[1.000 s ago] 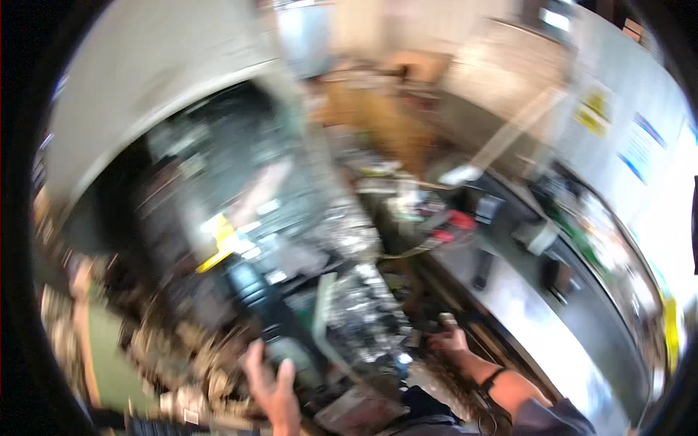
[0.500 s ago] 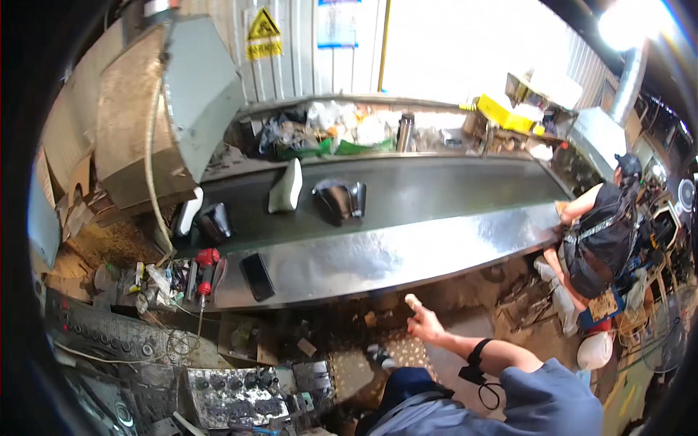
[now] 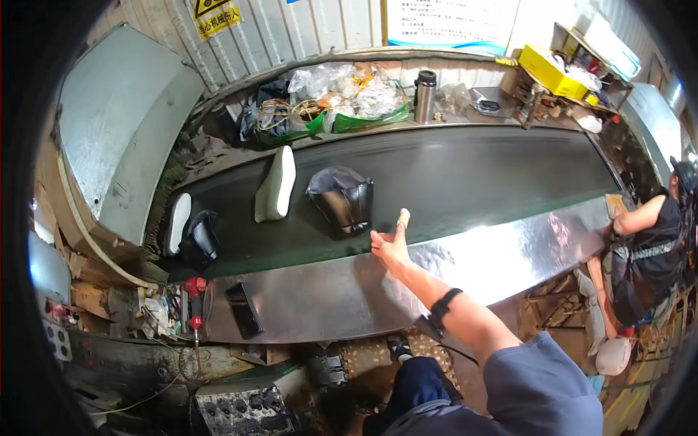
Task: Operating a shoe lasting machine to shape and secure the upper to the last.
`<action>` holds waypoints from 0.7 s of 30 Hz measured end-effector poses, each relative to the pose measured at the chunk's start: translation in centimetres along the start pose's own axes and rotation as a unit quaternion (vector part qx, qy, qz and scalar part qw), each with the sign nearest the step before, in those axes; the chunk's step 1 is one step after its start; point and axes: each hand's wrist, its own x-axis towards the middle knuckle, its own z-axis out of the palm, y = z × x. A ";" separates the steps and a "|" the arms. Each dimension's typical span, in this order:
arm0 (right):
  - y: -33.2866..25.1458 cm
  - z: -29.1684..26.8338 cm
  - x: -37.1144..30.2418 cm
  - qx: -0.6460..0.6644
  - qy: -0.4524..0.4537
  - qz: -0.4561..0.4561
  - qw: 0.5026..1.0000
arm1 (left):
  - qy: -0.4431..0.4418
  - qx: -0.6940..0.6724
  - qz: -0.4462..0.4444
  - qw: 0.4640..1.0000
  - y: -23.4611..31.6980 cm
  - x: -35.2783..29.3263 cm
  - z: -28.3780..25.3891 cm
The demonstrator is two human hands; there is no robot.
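My right hand (image 3: 392, 248) reaches over the near edge of a dark belt (image 3: 465, 167), fingers apart, holding nothing. One fingertip carries a pale covering. Just left of the hand, and apart from it, a glossy black piece (image 3: 342, 202) like a shoe upper lies on the belt. Beyond that stands a white, sole-shaped piece (image 3: 276, 187). Farther left a second white sole-shaped piece (image 3: 177, 224) lies beside another black glossy piece (image 3: 203, 236). My left hand is out of view.
A metal ledge (image 3: 349, 301) runs along the near side, with a black phone (image 3: 243, 310) and a red power tool (image 3: 195, 291) at its left. A steel flask (image 3: 425, 97) and bags (image 3: 349, 91) stand behind the belt. Another person (image 3: 647, 240) works at the right end.
My right hand has moved forward, from over the floor to over the belt beside the black piece. The view has shifted closer to the belt.
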 end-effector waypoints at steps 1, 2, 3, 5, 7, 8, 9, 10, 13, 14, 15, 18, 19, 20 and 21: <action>-0.9 0.8 1.7 0.045 -0.011 0.098 0.994 | -0.139 -0.116 -0.079 0.980 2.1 -0.2 -0.3; -0.8 2.6 2.1 0.080 -0.009 0.112 0.990 | -0.167 -0.149 -0.098 0.970 6.2 -0.8 -0.7; -1.0 4.3 2.3 0.115 -0.005 0.125 0.986 | -0.195 -0.185 -0.117 0.956 10.7 -1.6 -0.7; -0.3 4.6 4.8 0.188 0.041 0.113 0.975 | -0.296 -0.317 -0.224 0.873 15.7 -3.3 1.2; -0.4 4.7 6.3 0.199 0.063 0.100 0.973 | -0.400 -0.266 -0.099 0.872 19.2 -4.1 3.2; -0.7 4.6 6.6 0.242 0.038 0.100 0.964 | -0.441 -0.246 -0.068 0.861 19.9 -4.4 4.4; -1.5 5.3 5.6 0.282 0.009 0.105 0.954 | -0.477 -0.221 -0.040 0.850 20.3 -4.6 5.2; -2.7 5.5 5.0 0.308 -0.015 0.115 0.944 | -0.488 -0.260 -0.058 0.831 21.2 -5.1 6.2; -5.8 2.4 4.4 0.395 -0.039 0.132 0.908 | -0.584 -0.341 -0.073 0.733 27.7 -5.0 8.4; -6.8 1.8 3.1 0.389 -0.072 0.142 0.907 | -0.629 -0.364 -0.159 0.668 24.2 -6.8 13.3; -7.7 1.1 1.3 0.371 -0.073 0.135 0.916 | -0.622 -0.425 -0.177 0.633 27.5 -7.4 13.7; -8.7 -2.8 -4.3 0.201 -0.130 -0.005 0.971 | -0.720 -0.505 -0.282 0.385 37.5 -7.9 16.3; -8.2 -3.9 -6.8 0.103 -0.156 -0.068 0.980 | -0.727 -0.514 -0.397 0.224 40.4 -8.0 17.2; -9.1 -3.4 -11.1 0.045 -0.134 -0.061 0.988 | -0.746 -0.477 -0.435 0.164 41.9 -8.1 18.4; -8.0 -4.9 -13.7 -0.015 -0.187 -0.076 0.979 | -0.768 -0.430 -0.464 0.096 44.0 -8.4 19.1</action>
